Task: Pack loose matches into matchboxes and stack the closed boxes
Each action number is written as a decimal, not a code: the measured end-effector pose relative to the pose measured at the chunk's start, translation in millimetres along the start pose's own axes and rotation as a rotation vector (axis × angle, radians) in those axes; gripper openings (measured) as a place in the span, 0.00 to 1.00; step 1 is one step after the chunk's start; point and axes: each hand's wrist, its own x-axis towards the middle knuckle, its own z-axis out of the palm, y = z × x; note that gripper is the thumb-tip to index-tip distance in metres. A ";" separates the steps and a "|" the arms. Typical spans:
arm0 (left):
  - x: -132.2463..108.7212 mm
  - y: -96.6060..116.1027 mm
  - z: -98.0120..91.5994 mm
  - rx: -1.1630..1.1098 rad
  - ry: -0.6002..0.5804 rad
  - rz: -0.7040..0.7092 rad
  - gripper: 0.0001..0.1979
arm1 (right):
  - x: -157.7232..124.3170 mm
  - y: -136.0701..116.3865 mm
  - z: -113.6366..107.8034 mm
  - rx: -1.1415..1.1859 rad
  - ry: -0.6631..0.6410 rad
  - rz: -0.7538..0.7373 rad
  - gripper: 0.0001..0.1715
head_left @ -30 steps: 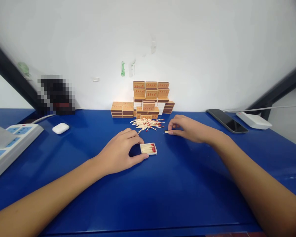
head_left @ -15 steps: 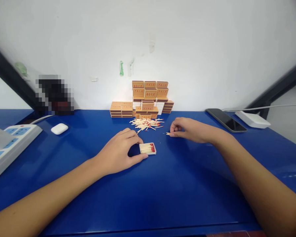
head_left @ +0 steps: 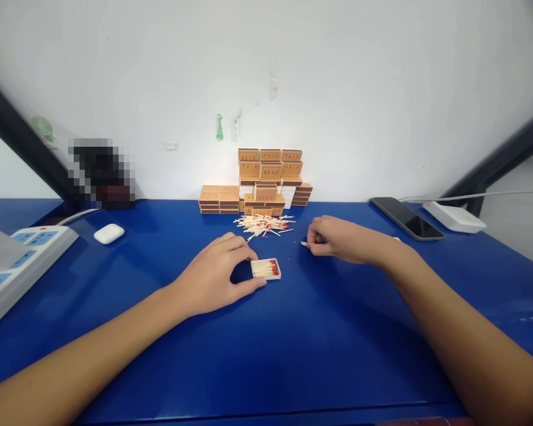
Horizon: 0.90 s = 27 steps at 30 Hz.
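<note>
My left hand (head_left: 222, 269) grips a small white matchbox tray (head_left: 266, 278) between thumb and fingers on the blue table. Red-tipped matches lie side by side inside the tray. To the right, my right hand (head_left: 331, 238) is closed in a pinch, and the pale ends of matches (head_left: 304, 243) stick out between thumb and fingers; how many is hard to make out. Behind the tray lies a loose heap of matches (head_left: 264, 225) with red heads. Against the wall stand stacked matchboxes (head_left: 270, 170), orange with red lettering.
A white power strip (head_left: 31, 260) and a small white case (head_left: 109, 234) lie at the left. On the right are a dark phone (head_left: 406, 219) and a white box-shaped device (head_left: 455, 218) with a cable. A pixelated dark object leans near the wall at back left.
My right fingers have curled further around the matches, so less of them shows. My left hand and the tray stay in place. The view has tilted slightly.
</note>
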 end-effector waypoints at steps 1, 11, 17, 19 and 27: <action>0.0 -0.1 -0.2 -0.001 -0.003 -0.001 0.15 | 0.2 -1.1 -0.6 -0.021 -0.020 -0.017 0.04; 1.0 -1.5 2.5 0.009 0.009 0.024 0.14 | -5.7 -52.5 9.8 0.210 0.089 -0.322 0.09; 0.3 -0.8 1.9 -0.014 0.014 0.038 0.13 | -12.5 -87.2 21.5 0.222 0.047 -0.391 0.06; 0.1 -0.9 2.1 -0.013 0.017 0.039 0.13 | -14.4 -87.5 21.8 0.194 0.019 -0.411 0.05; 0.0 -0.7 1.8 -0.007 0.018 0.038 0.13 | -19.9 -75.2 10.9 0.184 0.018 -0.382 0.06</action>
